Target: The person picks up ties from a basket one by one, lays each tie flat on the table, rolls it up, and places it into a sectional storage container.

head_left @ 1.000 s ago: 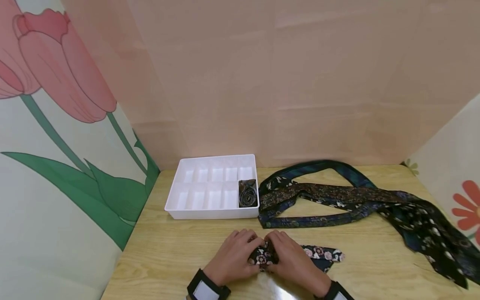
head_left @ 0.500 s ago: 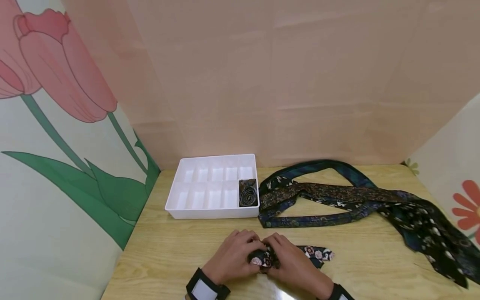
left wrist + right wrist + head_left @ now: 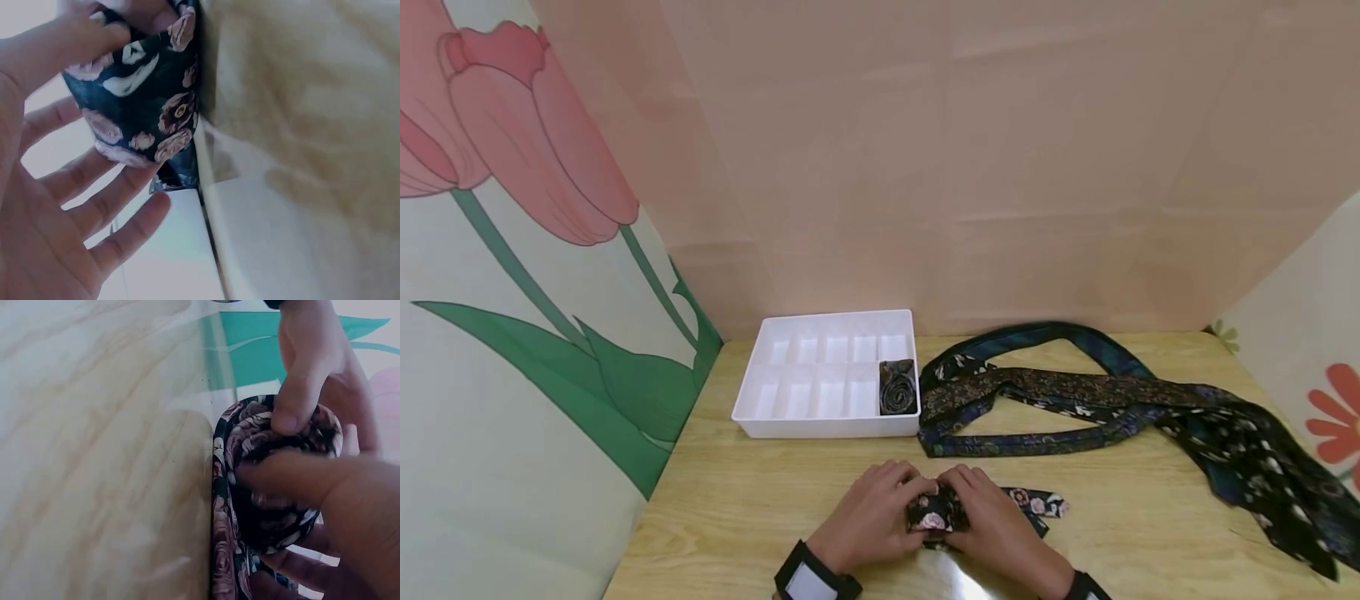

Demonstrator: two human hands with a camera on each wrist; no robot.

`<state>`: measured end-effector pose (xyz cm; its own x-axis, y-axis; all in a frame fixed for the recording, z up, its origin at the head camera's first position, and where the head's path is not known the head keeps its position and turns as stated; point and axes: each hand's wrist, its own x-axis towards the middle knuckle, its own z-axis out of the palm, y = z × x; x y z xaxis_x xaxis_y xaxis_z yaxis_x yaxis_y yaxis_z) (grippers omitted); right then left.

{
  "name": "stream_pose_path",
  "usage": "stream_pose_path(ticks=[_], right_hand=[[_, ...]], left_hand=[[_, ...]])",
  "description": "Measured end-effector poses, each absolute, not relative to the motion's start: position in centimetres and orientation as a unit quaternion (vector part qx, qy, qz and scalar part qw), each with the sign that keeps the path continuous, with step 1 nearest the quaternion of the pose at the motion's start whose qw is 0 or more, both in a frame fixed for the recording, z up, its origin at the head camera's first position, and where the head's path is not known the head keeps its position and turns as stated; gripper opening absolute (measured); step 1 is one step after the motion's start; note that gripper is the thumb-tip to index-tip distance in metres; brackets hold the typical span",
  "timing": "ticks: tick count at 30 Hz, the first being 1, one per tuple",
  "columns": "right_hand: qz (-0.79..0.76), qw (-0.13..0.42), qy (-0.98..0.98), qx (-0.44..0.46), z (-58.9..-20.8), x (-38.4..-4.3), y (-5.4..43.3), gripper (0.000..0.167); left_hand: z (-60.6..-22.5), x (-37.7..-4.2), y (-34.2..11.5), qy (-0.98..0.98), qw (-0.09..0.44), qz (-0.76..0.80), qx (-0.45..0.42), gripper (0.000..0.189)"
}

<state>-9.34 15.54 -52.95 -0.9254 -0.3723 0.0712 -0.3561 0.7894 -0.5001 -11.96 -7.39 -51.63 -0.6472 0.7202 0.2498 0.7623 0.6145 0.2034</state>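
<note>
A dark floral necktie (image 3: pixel 934 510), wound into a thick roll, stands on edge between the two hands on the table. My left hand (image 3: pixel 874 515) holds the roll from the left, with its thumb (image 3: pixel 87 47) on the cloth in the left wrist view. From the right, my right hand (image 3: pixel 1000 529) grips the other side. In the right wrist view the coiled end of the roll (image 3: pixel 256 434) shows, with the blurred right thumb (image 3: pixel 287 478) across it. The necktie's loose tail (image 3: pixel 1037 503) lies flat to the right, partly hidden by the right hand.
Behind the hands stands a white divided tray (image 3: pixel 827 428); a dark rolled necktie (image 3: pixel 898 390) fills its front right compartment. Several long dark neckties (image 3: pixel 1090 387) lie in a tangle at the right. A plain wall closes off the back.
The roll has turned, showing another part of its pattern, and has shifted slightly right. The loose tail reaches less far right than one second ago. Both hands keep hold of the necktie.
</note>
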Motion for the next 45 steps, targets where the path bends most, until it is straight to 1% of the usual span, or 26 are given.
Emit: stream_pose_path(ticks=[2, 4, 8, 13, 19, 23, 27, 31, 34, 37, 41, 43, 45], right_hand=[[-0.273, 0.020, 0.943, -0.189, -52.87, -9.22, 15.60, 0.070], [-0.281, 0.023, 0.940, -0.190, -52.82, -9.19, 15.61, 0.067], [-0.272, 0.017, 0.945, -0.183, -52.86, -9.13, 15.53, 0.062], [-0.287, 0.027, 0.939, -0.187, -53.08, -8.93, 15.55, 0.064], [-0.279, 0.033, 0.940, -0.193, -53.10, -9.07, 15.87, 0.064], [-0.290, 0.041, 0.935, -0.201, -52.85, -9.18, 16.05, 0.064], [-0.285, 0.038, 0.936, -0.204, -52.63, -9.22, 16.28, 0.063], [-0.284, 0.038, 0.936, -0.203, -52.50, -9.22, 16.43, 0.066], [-0.295, 0.046, 0.934, -0.199, -52.36, -9.21, 16.41, 0.064], [-0.295, 0.048, 0.935, -0.189, -52.23, -9.12, 16.38, 0.061], [-0.299, 0.041, 0.935, -0.188, -52.24, -9.10, 16.35, 0.067], [-0.301, 0.034, 0.933, -0.195, -52.24, -9.09, 16.32, 0.067], [-0.300, 0.031, 0.933, -0.196, -52.30, -9.06, 16.29, 0.067]], left_hand=[[-51.67, -11.88, -7.38, -0.896, 0.073, -0.152, -0.411, 0.057], [-51.68, -11.86, -7.30, -0.895, 0.073, -0.160, -0.409, 0.054], [-51.72, -11.80, -6.96, -0.890, 0.063, -0.177, -0.416, 0.055], [-51.95, -11.58, -6.87, -0.889, 0.056, -0.181, -0.417, 0.051], [-52.36, -11.62, -6.79, -0.891, 0.056, -0.164, -0.421, 0.059], [-52.35, -11.61, -6.75, -0.890, 0.056, -0.164, -0.421, 0.050], [-52.20, -11.61, -6.66, -0.892, 0.054, -0.162, -0.417, 0.053], [-52.29, -11.62, -6.63, -0.891, 0.058, -0.161, -0.421, 0.054], [-52.19, -11.67, -6.55, -0.890, 0.061, -0.166, -0.421, 0.052], [-52.08, -11.63, -6.43, -0.890, 0.051, -0.168, -0.422, 0.058], [-52.12, -11.58, -6.41, -0.889, 0.050, -0.165, -0.423, 0.059], [-52.02, -11.59, -6.43, -0.890, 0.055, -0.164, -0.423, 0.055], [-51.93, -11.57, -6.44, -0.889, 0.055, -0.165, -0.424, 0.059]])
